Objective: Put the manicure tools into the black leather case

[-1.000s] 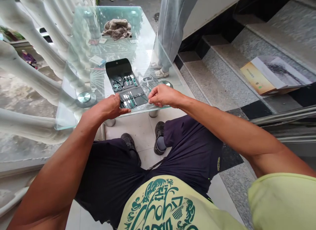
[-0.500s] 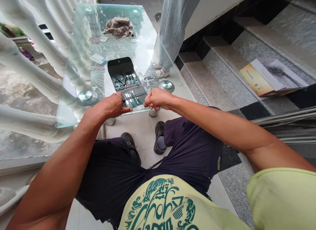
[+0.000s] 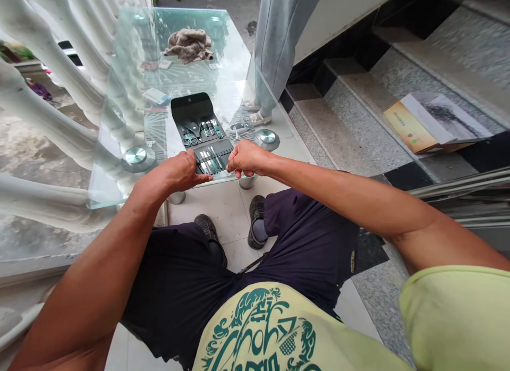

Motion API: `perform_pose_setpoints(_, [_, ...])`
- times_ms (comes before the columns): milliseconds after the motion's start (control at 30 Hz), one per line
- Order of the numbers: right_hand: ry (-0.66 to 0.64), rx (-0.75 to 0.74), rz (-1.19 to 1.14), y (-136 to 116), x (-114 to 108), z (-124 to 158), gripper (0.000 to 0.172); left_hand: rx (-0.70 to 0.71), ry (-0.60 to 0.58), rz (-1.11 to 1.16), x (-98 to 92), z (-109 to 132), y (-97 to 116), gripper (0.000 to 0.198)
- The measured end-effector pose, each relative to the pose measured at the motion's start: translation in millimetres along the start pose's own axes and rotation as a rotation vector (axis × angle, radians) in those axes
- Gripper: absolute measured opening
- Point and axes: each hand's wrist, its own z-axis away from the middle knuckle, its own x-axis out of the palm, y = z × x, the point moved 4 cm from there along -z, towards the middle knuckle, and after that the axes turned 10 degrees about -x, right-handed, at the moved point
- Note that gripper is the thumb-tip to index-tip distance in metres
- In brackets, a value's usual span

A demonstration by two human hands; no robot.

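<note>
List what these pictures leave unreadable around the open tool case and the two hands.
- Head view: the near edge of the tool case is covered by the left hand and right hand.
- Whether the right hand pinches a tool: its fingertips are curled under.
- The tools are too small to identify singly.
- A standing person is cut off by the top edge.

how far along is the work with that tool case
Done: the black case lies unfolded on the glass table, most tools strapped in rows. In hand: the left hand presses the case's near edge; the right hand pinches at its near right corner. Left: the case is not yet folded shut.
</note>
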Motion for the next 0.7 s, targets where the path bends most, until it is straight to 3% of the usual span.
perform_pose_setpoints(433, [-0.022,-0.031,0.274,-37,-4,-6,0.024,0.005,-0.011,-0.018,0.4,0,-1,0.079])
perform_pose_setpoints(600, [0.031,-0.078,0.379,-40,-8,-12,0.016,-0.002,0.006,-0.041,2.4,0,-2,0.078])
perform_pose_setpoints(700, [0.078,-0.139,0.396,-35,-22,-12,0.016,0.004,-0.001,-0.032,3.4,-1,-4,0.078])
